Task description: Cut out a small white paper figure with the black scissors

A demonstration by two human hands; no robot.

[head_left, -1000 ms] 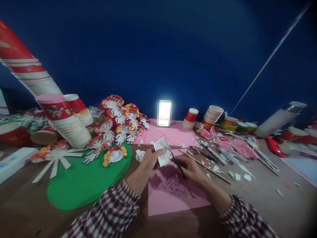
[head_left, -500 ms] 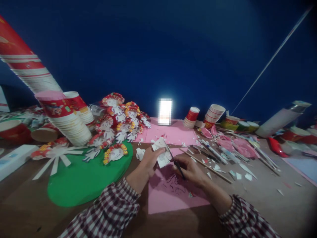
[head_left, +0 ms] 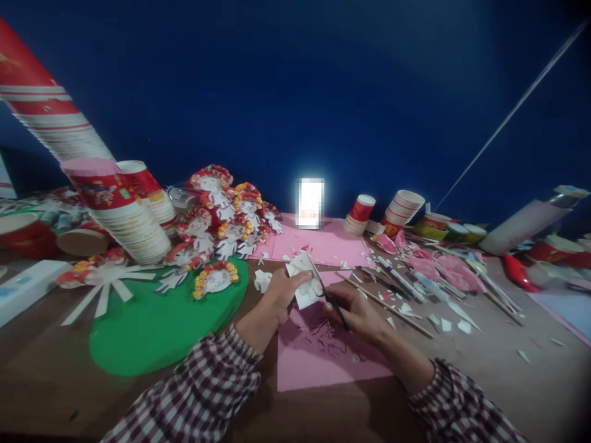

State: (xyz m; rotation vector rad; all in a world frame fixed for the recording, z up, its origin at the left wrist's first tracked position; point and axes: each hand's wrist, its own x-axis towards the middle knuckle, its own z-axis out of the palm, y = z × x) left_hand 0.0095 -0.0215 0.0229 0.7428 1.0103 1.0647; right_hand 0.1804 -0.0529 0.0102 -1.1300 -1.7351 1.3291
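My left hand (head_left: 277,295) pinches a small white paper cut-out (head_left: 302,278) and holds it above a pink sheet (head_left: 323,360) on the table. My right hand (head_left: 357,311) grips small dark scissors (head_left: 330,301); their blades reach up into the white paper. Thin dark paper clippings lie on the pink sheet under my hands. Both wrists wear checked sleeves.
A green round sheet (head_left: 157,332) lies to the left, with paper dolls (head_left: 221,227) heaped behind it. Stacks of red-and-white paper cups (head_left: 120,209) lean at left; more cups (head_left: 401,212) stand at the back. Sticks, pens and pink scraps (head_left: 415,283) litter the right side.
My hands, the paper and the scissors stay together in nearly the same pose. The view has tilted slightly, so everything sits a little higher in the picture.
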